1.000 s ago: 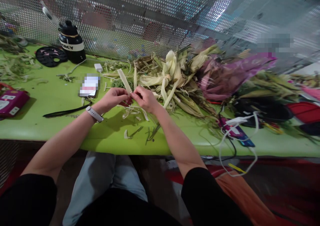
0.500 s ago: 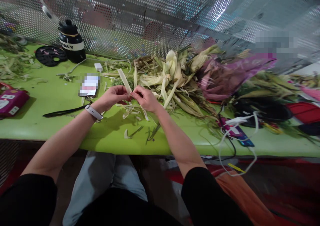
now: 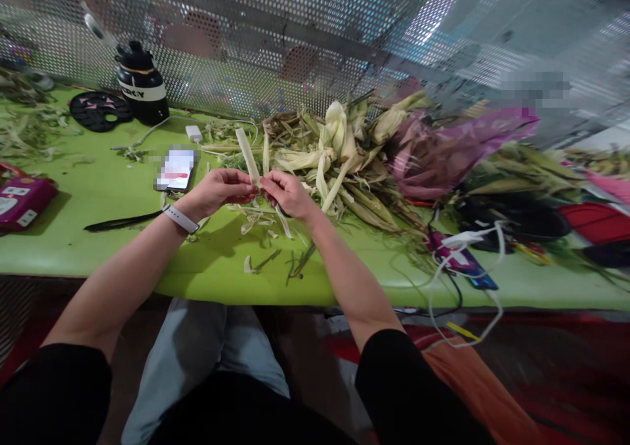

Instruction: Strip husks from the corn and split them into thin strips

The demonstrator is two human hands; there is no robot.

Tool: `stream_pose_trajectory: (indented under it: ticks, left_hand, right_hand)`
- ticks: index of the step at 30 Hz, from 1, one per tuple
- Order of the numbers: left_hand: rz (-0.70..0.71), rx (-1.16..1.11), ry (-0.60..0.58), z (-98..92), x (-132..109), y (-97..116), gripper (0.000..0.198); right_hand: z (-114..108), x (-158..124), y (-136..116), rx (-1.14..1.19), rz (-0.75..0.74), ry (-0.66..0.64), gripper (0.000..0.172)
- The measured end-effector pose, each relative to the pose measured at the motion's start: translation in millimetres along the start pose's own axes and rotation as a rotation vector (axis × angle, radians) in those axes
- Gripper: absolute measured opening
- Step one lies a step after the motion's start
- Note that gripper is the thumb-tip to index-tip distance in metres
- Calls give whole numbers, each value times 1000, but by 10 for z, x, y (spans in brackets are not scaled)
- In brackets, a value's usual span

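A pale strip of corn husk (image 3: 248, 154) stands upright between my hands, its lower end at my fingertips. My left hand (image 3: 222, 189), with a white watch band on the wrist, pinches the strip's base from the left. My right hand (image 3: 286, 193) is closed on the same base from the right, thumb and fingers together. The fingertips nearly meet and hide the strip's lower end. Behind and to the right lies a large heap of corn husks (image 3: 339, 146). Small husk scraps (image 3: 260, 218) and thin green stems (image 3: 298, 266) lie on the table below my hands.
On the green table (image 3: 113, 254) a lit phone (image 3: 177, 168) and a black strap (image 3: 123, 222) lie left of my hands. Further off stand a dark bottle (image 3: 142, 84) and a purple box (image 3: 24, 199). At right are a pink plastic bag (image 3: 428, 153) and white cables (image 3: 502, 241).
The husk strip has become slightly more upright and shifted a little right. Both hands stay at its base, the fingertips having moved slightly.
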State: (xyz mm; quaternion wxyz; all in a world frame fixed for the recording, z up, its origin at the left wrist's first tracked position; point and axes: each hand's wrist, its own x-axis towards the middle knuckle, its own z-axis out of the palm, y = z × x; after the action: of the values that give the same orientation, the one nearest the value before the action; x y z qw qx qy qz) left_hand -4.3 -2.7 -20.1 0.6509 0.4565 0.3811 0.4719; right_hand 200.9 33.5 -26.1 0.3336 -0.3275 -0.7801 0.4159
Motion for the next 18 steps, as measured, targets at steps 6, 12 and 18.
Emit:
stream_pose_trajectory:
  ticks: [6,12,18]
  left_hand:
    - [-42,-72,10,-45,12,21,11]
    - [-117,-89,-29,-25,-12,69,9]
    - [-156,-87,-47,-17,-9,59,11]
  right_hand:
    - [-129,-46,-55,-247,-313,234,32]
    - [-145,-40,-41,-244,-513,91,15]
    - [-109,-33,-22,-283,-496,112,14]
